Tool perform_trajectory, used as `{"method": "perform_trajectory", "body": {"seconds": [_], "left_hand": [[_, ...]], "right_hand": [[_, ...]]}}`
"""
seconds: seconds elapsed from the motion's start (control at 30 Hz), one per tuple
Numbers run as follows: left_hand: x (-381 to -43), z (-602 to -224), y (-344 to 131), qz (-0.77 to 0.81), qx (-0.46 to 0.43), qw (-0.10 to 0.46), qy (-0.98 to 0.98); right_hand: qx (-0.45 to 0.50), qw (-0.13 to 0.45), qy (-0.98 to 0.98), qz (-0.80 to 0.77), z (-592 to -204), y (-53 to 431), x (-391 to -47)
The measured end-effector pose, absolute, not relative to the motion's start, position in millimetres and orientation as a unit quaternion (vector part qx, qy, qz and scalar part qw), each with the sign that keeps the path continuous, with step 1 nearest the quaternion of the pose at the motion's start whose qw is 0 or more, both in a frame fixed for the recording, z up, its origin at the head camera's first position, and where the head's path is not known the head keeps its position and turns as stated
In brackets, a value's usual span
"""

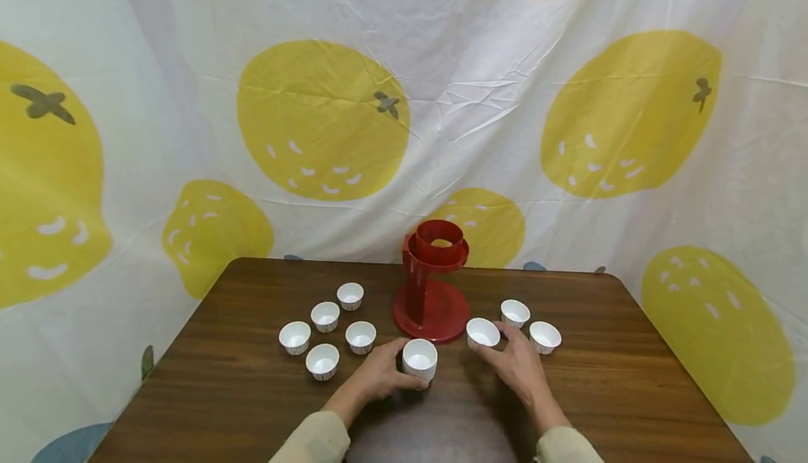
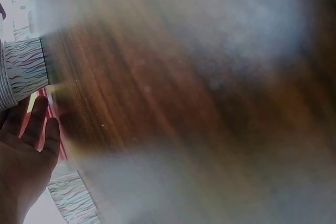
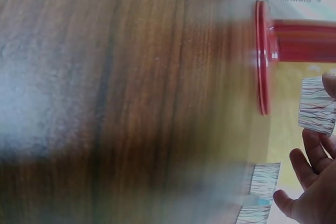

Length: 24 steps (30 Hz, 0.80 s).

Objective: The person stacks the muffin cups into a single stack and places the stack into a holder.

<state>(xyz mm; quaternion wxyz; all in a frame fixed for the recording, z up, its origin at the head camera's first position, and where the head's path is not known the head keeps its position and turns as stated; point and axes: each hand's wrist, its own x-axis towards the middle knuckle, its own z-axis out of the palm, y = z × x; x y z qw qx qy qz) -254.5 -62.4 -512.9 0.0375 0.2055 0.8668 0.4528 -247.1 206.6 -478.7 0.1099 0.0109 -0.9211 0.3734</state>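
1. Five white cups (image 1: 322,363) stand at left on the brown table (image 1: 600,393).
2. My left hand (image 1: 379,372) curls its fingers round a cup stack (image 1: 419,363), near centre.
3. Beyond, a red stand (image 1: 416,291) rises.
4. My right hand (image 1: 519,365) pinches a single cup (image 1: 482,335), right of the stand.
5. Farther right stand two more cups (image 1: 545,339).

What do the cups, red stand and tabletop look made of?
Cups: possibly coated paper, though ceramic or plastic can't be excluded; smooth white insides, streak-printed outsides.
Red stand: likely plastic; uniform red with glossy highlights.
Tabletop: wood or wood-look laminate, can't tell which; dark brown grain, satin sheen with soft glare.
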Motion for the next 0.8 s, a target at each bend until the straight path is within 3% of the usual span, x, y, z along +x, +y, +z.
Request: {"method": "perform_trajectory", "body": {"seconds": [0.8], "left_hand": [[-253,-511,-63,0.445,0.215,0.023,0.869]], "right_hand": [[0.063,0.085,-0.905,0.412,-458,184,-250]]}}
